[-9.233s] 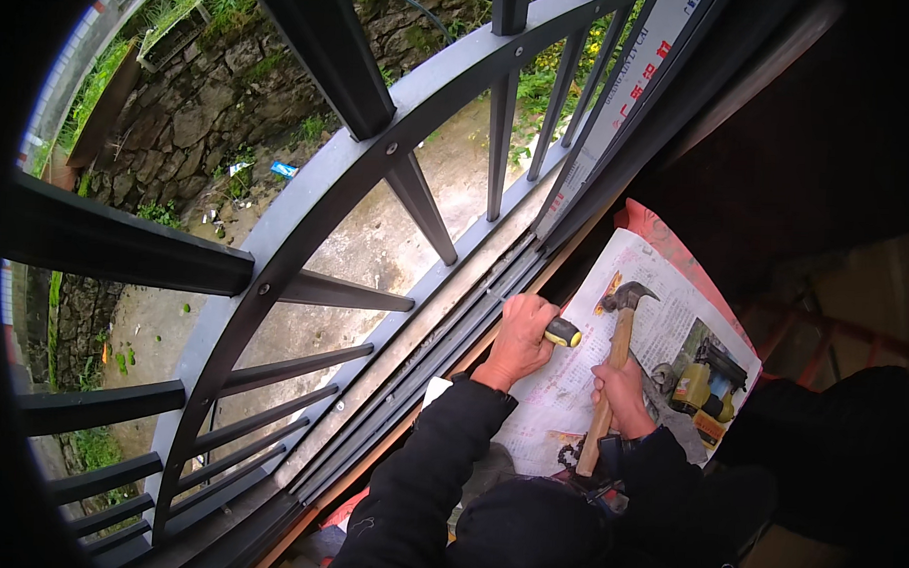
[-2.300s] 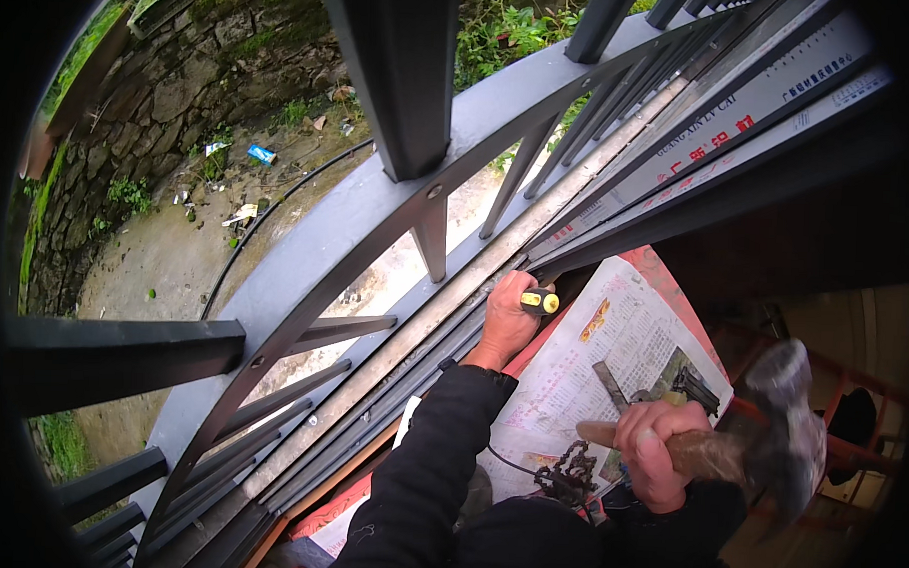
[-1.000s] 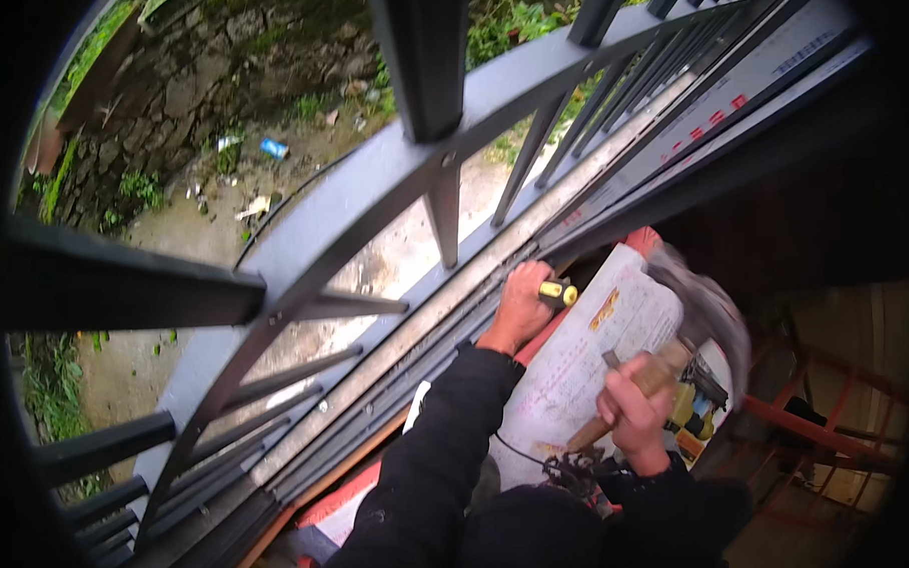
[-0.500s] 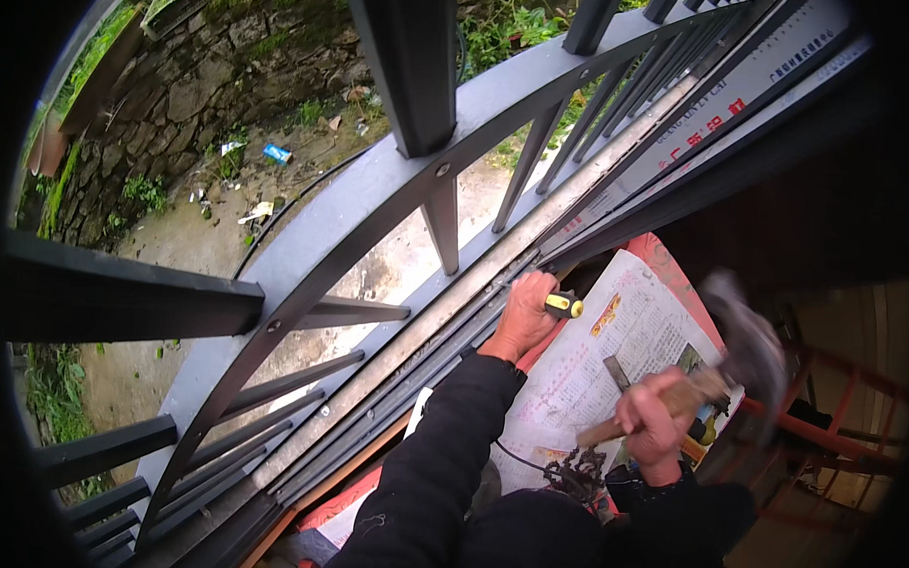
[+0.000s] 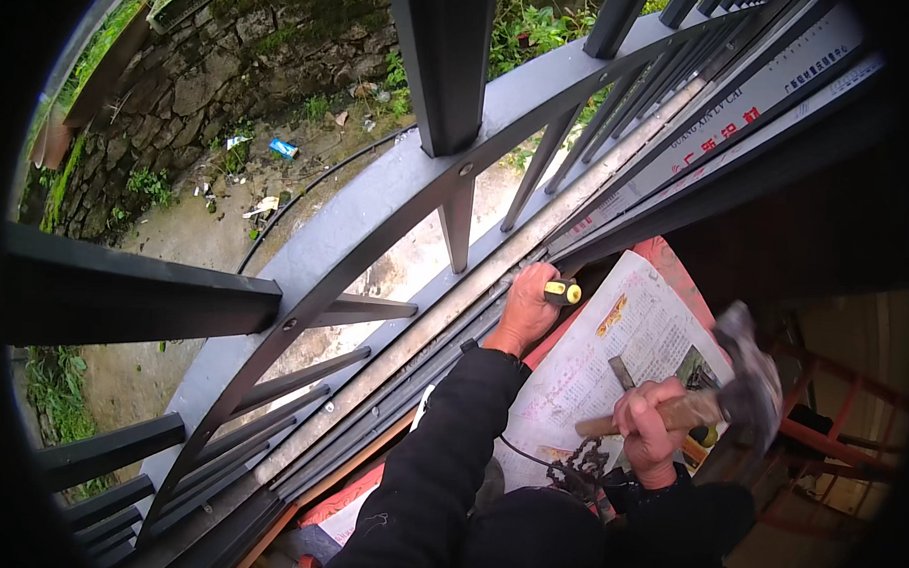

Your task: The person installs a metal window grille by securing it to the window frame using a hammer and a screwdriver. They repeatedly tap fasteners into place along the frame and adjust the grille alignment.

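My left hand (image 5: 524,311) is closed around a hand tool with a yellow-and-black handle (image 5: 564,292), at the dark window frame track (image 5: 411,395). The tool's shaft and tip are hidden, so whether it is a screwdriver or a chisel is unclear. My right hand (image 5: 652,433) grips a hammer (image 5: 698,409) by its wooden handle. The hammer's metal head is lifted to the right of that hand, slightly blurred and apart from the yellow-and-black handle. Newspaper (image 5: 560,403) is spread beneath both hands, with a short flat metal piece (image 5: 621,373) on it.
Curved grey metal railing (image 5: 347,215) with dark bars stands outside the frame at left. A dark chain-like tangle (image 5: 580,471) lies on the newspaper near my body. Red metal framework (image 5: 840,438) is at right. Film-covered profiles (image 5: 710,123) run along the upper right.
The hammer head has dropped slightly, and the hammer is less blurred. My left hand still holds the tool at the track. The whole view has shifted a little.
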